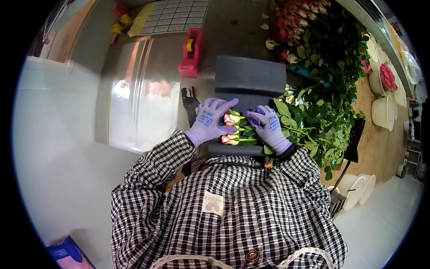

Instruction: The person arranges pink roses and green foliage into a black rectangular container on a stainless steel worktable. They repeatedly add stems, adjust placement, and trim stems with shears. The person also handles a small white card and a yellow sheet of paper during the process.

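Observation:
Pink-and-white roses point(230, 140) lie side by side on a dark ribbed mat point(250, 74), heads to the left and leafy stems to the right. My left hand point(209, 119), in a lilac work glove, is beside the heads. Its thumb and index finger are spread around the upper rose head point(231, 118), the thumb resting against the blooms. My right hand point(267, 126), gloved alike, has its fingers curled at the stem just below that head. Its palm covers part of the stems and leaves. A black tool point(190, 101) lies partly under my left hand.
A pink tape dispenser point(192, 53) stands beyond my left hand, near clear plastic sleeves point(144, 97) and a label sheet point(174, 15). Leafy rose stems point(322, 111) spread at right, with more pink roses point(292, 23) behind. White buckets point(383, 112) stand farther right.

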A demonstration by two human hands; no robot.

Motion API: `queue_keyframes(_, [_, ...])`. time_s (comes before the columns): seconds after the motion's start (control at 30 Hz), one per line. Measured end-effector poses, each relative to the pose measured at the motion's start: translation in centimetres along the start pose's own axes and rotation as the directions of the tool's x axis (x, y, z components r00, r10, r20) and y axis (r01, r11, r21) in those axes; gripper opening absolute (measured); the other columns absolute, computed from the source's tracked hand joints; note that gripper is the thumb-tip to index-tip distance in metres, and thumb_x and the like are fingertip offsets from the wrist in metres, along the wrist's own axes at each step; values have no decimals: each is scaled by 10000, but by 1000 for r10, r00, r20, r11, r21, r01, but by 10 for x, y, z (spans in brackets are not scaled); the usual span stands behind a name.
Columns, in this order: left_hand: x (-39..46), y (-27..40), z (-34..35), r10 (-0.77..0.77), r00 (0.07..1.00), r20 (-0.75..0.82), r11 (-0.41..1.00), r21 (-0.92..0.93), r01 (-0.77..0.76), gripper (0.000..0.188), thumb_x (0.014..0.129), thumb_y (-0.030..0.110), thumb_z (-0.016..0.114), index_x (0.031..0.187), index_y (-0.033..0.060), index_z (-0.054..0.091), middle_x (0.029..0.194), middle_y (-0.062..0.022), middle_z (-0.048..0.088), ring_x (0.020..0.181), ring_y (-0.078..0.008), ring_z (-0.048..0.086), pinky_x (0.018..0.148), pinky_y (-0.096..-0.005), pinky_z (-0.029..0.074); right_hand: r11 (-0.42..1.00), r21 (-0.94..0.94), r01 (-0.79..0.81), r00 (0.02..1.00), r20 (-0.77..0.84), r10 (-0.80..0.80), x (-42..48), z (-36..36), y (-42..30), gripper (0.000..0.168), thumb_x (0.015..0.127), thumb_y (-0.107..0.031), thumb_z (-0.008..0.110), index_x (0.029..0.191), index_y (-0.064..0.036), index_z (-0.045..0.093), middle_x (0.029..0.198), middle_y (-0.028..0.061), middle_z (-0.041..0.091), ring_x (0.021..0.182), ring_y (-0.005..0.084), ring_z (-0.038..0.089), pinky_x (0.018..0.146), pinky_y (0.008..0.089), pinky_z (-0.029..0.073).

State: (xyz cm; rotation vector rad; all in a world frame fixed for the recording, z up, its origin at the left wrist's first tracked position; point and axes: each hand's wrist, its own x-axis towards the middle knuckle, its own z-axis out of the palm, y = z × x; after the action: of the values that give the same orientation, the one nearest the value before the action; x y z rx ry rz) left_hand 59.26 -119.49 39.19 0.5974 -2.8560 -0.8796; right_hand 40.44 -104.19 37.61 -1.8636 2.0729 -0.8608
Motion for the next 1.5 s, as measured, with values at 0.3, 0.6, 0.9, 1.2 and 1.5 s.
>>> queue_keyframes(0.3, [-3,13,-10,75,997,-7,997,17,-75,537,631,459,816,1118,263,698,1074,-11,560,1057,-242,502,927,-432,375,932,299,-205,899,434,58,42,-124,-13,290,853,-293,687,1075,-107,700,1057,102,643,940,247,620,832,371,505])
queue_keyframes(0.6, [25,43,-25,-86,972,216,996,4,88,289,739,429,741,991,290,741,1040,5,559,1063,-251,493,900,-450,384,631,-742,-225,970,-107,220,165,-8,305,330,936,-240,456,1205,-108,593,1070,111,663,961,307,642,774,481,506])
queue_keyframes(0.9, [3,35,-31,-248,942,226,967,2,255,303,734,421,738,1008,290,739,1092,-32,566,1109,-285,490,950,-463,363,711,-571,-409,912,-277,302,119,-291,80,316,939,-238,535,1181,-42,591,1078,114,646,860,246,663,680,377,540])
queue_keyframes(1.2, [22,23,-21,-160,964,211,985,-32,170,318,746,432,711,1022,276,732,1076,-34,573,1114,-281,488,973,-435,369,673,-739,23,969,-150,-197,-19,-325,-92,289,907,-160,598,1159,-18,591,914,96,658,786,152,648,638,299,544])
queue_keyframes(1.5, [20,7,11,-115,990,-84,990,-87,108,776,702,460,761,1372,199,471,1232,-86,541,1144,-318,480,990,-470,376,987,-139,-77,980,172,100,18,-32,-3,262,909,-216,572,1163,-166,609,984,111,616,809,303,652,688,407,518])
